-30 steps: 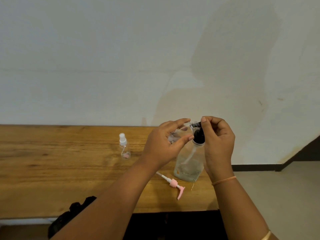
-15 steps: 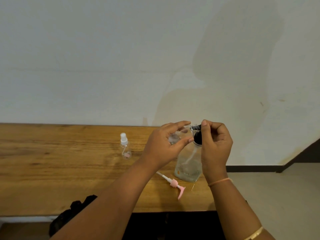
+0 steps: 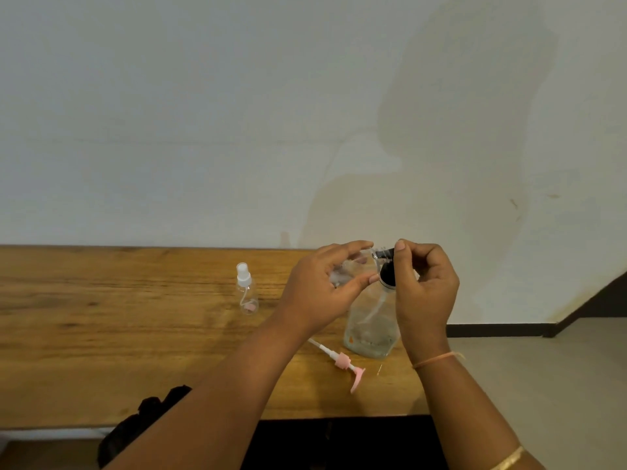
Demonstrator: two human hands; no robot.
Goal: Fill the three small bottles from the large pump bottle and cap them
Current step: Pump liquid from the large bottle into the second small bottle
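Where the wooden counter (image 3: 101, 334) meets the pale wall, we see both hands raised just right of the frame's centre; the left hand (image 3: 325, 286) curls thumb and fingers round a small clear bottle (image 3: 353, 269), held tilted with its mouth towards the right, though most of its body is hidden behind the fingers; the right hand (image 3: 424, 286) pinches the black pump head (image 3: 385, 254) of the large pump bottle (image 3: 371, 327), which stands on the counter with a little liquid at its base; whether anything flows we cannot tell. Left of the hands a small spray bottle (image 3: 247, 290) stands capped and upright; a pink pump top (image 3: 342, 362) lies loose on the counter near the front edge; a dark object (image 3: 142, 425) at lower left is partly cut off and unclear.
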